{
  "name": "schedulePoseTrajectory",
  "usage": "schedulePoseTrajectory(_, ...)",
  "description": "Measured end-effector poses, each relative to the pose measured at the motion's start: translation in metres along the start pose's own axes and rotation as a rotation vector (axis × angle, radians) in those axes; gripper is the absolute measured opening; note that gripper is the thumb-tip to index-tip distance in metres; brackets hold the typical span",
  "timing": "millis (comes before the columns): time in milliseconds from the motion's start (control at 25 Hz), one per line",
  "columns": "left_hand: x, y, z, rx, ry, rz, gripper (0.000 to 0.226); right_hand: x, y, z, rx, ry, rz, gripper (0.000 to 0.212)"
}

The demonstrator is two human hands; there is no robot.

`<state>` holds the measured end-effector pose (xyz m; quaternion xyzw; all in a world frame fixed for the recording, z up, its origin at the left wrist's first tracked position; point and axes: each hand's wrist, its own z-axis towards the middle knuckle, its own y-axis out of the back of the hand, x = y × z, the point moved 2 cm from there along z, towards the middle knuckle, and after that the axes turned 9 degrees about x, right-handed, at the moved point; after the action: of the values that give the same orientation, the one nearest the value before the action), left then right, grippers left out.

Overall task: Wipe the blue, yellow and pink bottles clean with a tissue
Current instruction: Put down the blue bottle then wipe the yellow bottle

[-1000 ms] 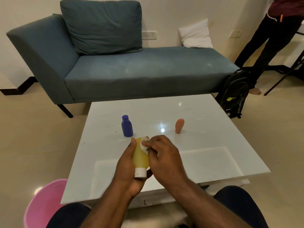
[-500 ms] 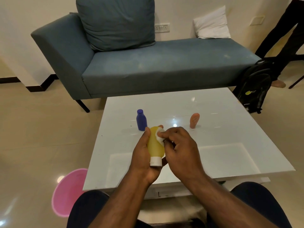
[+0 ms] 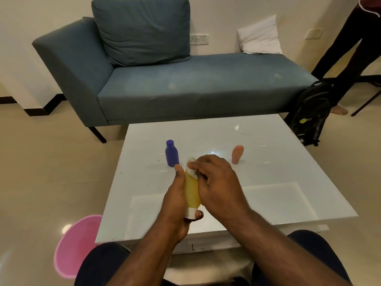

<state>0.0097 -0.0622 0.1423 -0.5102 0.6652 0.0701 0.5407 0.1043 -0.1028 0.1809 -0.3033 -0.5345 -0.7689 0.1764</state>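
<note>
Wiping yellow bottle (image 3: 192, 188): held cap-down over the table (image 3: 288, 182), wrapped in left hand (image 3: 175, 205), thumb up its side. Right hand (image 3: 216, 182) pinches tissue (image 3: 191, 165) at the bottle's far end. Blue bottle (image 3: 171, 153) just beyond left thumb; pink bottle (image 3: 237, 154) beyond right hand. Advice: rotate bottle, work tissue toward cap; back face is hidden, possibly unwiped.
</note>
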Motion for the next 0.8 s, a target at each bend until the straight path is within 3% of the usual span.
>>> schedulePoseTrajectory(200, -0.002, 0.005, 0.000, -0.062, -0.011, 0.100, 0.063, -0.010, 0.015, 0.009, 0.108, -0.042, 0.050, 0.025)
schedulePoseTrajectory(360, -0.003, 0.000, 0.001, -0.104, -0.031, 0.152, 0.057, 0.003, 0.011, 0.007, 0.214, 0.037, -0.085, 0.031)
schedulePoseTrajectory(600, -0.006, 0.005, -0.001, -0.067, -0.029, 0.109, 0.062, -0.010, 0.015, 0.010, 0.103, -0.002, -0.014, 0.025)
schedulePoseTrajectory(800, -0.007, 0.004, 0.002, -0.106, -0.030, 0.124, 0.054, 0.006, 0.006, -0.002, 0.106, 0.151, -0.124, 0.032)
